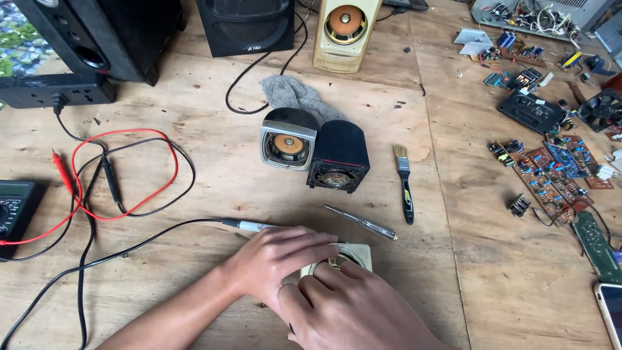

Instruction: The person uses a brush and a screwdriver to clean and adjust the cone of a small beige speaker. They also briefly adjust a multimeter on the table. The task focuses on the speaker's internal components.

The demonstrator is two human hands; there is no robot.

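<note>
Working on the beige speaker (353, 251) at lower centre. Left hand (275, 259) pressed flat on it, right hand (350, 304) curled, fingertips pinching at its cone. Next likely needs the screwdriver (361, 222) just above.

A worn plywood surface (214, 194) fills the frame. At centre lie two small speakers (315, 150) side by side, a grey rag (291, 94) just above them, a paintbrush (403, 181) and a screwdriver (361, 222) to their right. Red and black test leads (123, 175) loop at left; circuit boards (551, 175) scatter at right.
</note>
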